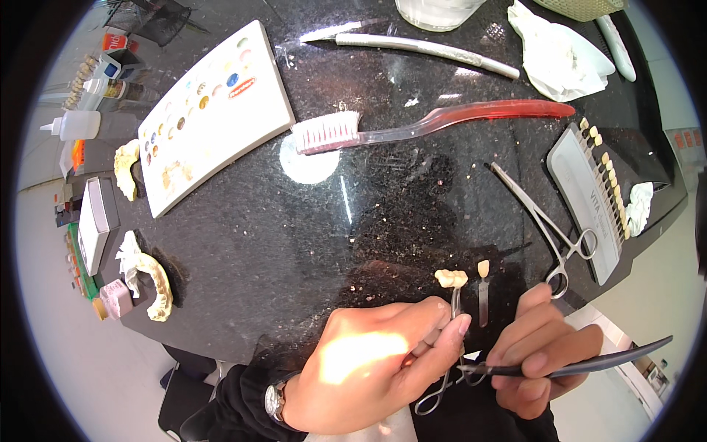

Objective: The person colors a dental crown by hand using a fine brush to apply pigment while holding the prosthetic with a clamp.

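My left hand (375,361) is closed around a pair of locking forceps (456,300), whose finger rings stick out below the hand. In the forceps' tips sits a tooth-coloured dental bridge (451,278) of several joined crowns. My right hand (541,353), slightly blurred, pinches a slim tool with a dark tapered handle (618,358). Its thin end points left, close to the forceps' rings; I cannot make out its tip. Just right of the bridge, a single shade tab (483,291) with a tooth on top lies on the dark table.
A second pair of forceps (541,214) and a grey shade guide (589,199) lie at right. Across the middle stretches a red-handled toothbrush (442,121). At left are a white colour palette (213,125) and a dental cast (156,291). Crumpled tissue (560,62) lies at the back.
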A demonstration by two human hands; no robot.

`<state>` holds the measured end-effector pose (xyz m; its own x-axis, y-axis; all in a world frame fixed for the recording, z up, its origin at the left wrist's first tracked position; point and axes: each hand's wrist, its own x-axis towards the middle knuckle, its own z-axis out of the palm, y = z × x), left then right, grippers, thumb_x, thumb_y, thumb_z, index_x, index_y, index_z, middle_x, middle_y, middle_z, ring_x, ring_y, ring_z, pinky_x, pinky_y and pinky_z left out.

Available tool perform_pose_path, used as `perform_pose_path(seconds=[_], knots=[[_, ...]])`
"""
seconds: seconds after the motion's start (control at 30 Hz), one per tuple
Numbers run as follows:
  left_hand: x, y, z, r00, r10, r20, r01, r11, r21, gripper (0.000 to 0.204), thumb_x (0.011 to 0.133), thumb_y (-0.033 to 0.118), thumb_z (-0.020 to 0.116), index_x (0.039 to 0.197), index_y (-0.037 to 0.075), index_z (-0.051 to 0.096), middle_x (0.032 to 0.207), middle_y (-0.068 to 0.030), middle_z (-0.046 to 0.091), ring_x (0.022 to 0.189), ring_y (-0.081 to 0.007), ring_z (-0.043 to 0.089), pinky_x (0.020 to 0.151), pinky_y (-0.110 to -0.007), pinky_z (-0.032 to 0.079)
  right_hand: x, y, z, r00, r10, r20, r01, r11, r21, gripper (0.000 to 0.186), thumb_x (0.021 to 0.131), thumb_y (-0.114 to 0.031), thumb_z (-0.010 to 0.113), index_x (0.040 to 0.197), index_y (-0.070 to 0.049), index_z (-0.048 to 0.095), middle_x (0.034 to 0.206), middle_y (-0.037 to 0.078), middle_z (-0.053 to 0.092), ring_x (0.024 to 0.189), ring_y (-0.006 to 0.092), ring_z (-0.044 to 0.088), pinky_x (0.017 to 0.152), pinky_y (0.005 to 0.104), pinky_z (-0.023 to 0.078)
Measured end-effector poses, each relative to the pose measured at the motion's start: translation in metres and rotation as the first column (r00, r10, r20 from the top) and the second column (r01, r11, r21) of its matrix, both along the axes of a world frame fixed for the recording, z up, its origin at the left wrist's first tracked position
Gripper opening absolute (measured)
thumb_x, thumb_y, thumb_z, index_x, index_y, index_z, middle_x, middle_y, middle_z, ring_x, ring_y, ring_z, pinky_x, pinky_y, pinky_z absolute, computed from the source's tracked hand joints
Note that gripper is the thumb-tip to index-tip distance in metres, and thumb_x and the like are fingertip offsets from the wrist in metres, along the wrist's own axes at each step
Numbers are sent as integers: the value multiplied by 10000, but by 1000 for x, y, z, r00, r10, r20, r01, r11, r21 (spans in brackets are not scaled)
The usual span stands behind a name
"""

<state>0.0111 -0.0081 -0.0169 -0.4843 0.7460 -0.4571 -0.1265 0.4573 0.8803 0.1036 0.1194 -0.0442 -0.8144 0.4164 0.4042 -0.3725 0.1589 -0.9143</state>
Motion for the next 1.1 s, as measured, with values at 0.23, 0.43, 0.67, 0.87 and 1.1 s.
perform_pose_path(seconds=[0.23, 0.43, 0.67, 0.87, 1.1], knots=[[5, 0, 0, 998, 65, 25, -64, 998, -24, 186, 810, 64, 546, 655, -41, 543, 568, -66, 572, 509, -64, 570, 425, -161, 427, 8, 16, 0, 959, 267, 95, -271, 962, 29, 331, 604, 54, 601, 855, -35, 405, 540, 40, 525, 470, 150, 504, 525, 292, 238], [5, 1, 1, 997, 61, 36, -60, 998, -28, 188, 815, 65, 541, 666, -48, 534, 583, -71, 573, 517, -68, 572, 437, -166, 437, 14, 10, 1, 969, 204, 138, -188, 975, -119, 272, 588, 1, 672, 824, -25, 538, 623, 41, 569, 560, 166, 540, 543, 298, 276], [9, 2, 0, 991, 125, 38, -125, 992, -14, 174, 786, 79, 561, 653, 2, 479, 500, -78, 469, 395, -142, 447, 397, -244, 371, 19, 15, -4, 972, 223, 74, -207, 962, -176, 334, 542, 31, 686, 856, -23, 588, 680, 47, 588, 612, 191, 563, 558, 309, 308], [3, 4, 3, 997, 42, 59, -40, 999, -36, 192, 816, 73, 543, 677, -59, 542, 601, -84, 581, 526, -81, 583, 449, -172, 457, 15, 13, 2, 963, 224, 146, -197, 964, -180, 263, 564, 0, 686, 811, -16, 595, 703, 54, 589, 633, 193, 560, 561, 317, 327], [4, 3, 4, 998, 46, 49, -44, 998, -41, 186, 816, 66, 539, 683, -63, 547, 590, -78, 575, 513, -79, 574, 441, -173, 453, 5, -1, -12, 994, 34, -105, -40, 998, -54, 196, 800, -200, 531, 767, -43, 418, 553, 40, 493, 463, 119, 452, 492, 261, 276]])
